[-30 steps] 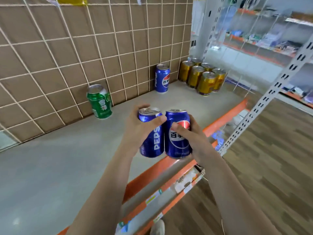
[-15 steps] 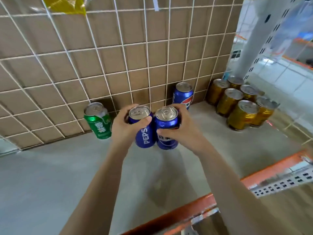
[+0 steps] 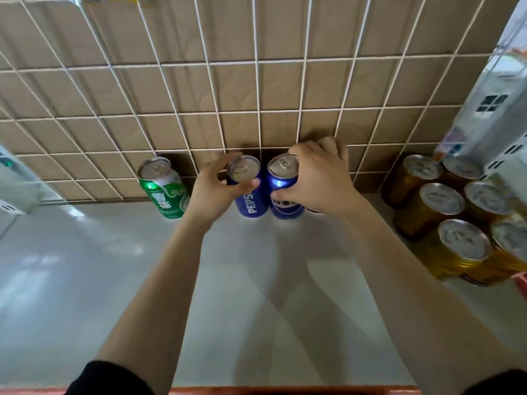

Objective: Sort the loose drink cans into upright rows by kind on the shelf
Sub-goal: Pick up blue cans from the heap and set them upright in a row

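1. While the person leans in over the grey shelf (image 3: 114, 266), the head camera looks steeply down at both bare forearms reaching to its back edge, where a white wire grid panel (image 3: 256, 112) stands in front of brown cardboard.
2. The left hand (image 3: 212, 195) grips the left Pepsi can (image 3: 251, 201). The thumb lies across the front just under the rim and the fingers curl round the far side.
3. The right hand (image 3: 319, 181) grips the right Pepsi can (image 3: 282, 183). The thumb presses its front, and the fingers are bunched over and behind it towards the grid.
4. Both blue cans are upright and side by side, touching or nearly so. Their bases look to be on the shelf, close against the back panel.
5. A green can (image 3: 164, 192) stands just beside the left hand. It seems to lean left, though the wide lens may cause that.
6. A cluster of gold cans (image 3: 439, 212) stands upright at the far right, well apart from the blue pair.
7. The step in hand looks like setting the two Pepsi cans down to form the blue row.
8. The next move calls for both hands to loosen and lift away straight up, so neither can tips nor nudges the green can. After that, any further loose cans need fetching.
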A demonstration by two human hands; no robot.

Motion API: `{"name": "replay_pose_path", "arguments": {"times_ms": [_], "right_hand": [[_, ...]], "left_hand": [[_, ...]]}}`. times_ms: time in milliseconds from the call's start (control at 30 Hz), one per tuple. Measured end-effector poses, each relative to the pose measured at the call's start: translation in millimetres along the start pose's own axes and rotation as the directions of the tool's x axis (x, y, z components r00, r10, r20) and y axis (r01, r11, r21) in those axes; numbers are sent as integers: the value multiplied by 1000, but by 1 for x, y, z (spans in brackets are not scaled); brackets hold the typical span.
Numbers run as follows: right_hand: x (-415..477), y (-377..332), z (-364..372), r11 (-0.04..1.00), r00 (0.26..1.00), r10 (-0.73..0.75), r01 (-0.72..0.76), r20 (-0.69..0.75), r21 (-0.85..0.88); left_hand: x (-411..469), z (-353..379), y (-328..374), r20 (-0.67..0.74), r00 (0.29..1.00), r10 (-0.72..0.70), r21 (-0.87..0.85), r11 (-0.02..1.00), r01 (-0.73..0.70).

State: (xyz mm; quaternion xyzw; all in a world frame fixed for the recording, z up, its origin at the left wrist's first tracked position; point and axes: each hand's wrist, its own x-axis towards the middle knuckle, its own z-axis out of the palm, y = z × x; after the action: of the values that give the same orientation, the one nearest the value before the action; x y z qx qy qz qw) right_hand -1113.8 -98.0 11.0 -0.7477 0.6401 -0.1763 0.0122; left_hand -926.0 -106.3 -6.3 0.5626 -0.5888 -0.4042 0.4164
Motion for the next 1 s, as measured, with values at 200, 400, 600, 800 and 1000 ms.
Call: {"name": "replay_pose_path", "arguments": {"times_ms": [200,400,600,800,1000], "right_hand": [[5,7,0,997,998,33,-29,60,-74],[2,6,-12,999,993,-12,18,119,-47],[7,7,-13,1000,994,6,-4,112,-15],[4,5,-7,999,999,3,-1,50,-39],[13,2,-9,989,998,-15,22,53,-144]], "left_hand": [[6,5,-4,1,999,34,94,995,-34],[4,5,-3,9,999,54,193,980,-55],[7,-3,-4,87,996,32,167,985,-46],[2,8,-4,43,998,42,153,987,-49],[9,23,4,-186,982,33,510,858,68]]}}
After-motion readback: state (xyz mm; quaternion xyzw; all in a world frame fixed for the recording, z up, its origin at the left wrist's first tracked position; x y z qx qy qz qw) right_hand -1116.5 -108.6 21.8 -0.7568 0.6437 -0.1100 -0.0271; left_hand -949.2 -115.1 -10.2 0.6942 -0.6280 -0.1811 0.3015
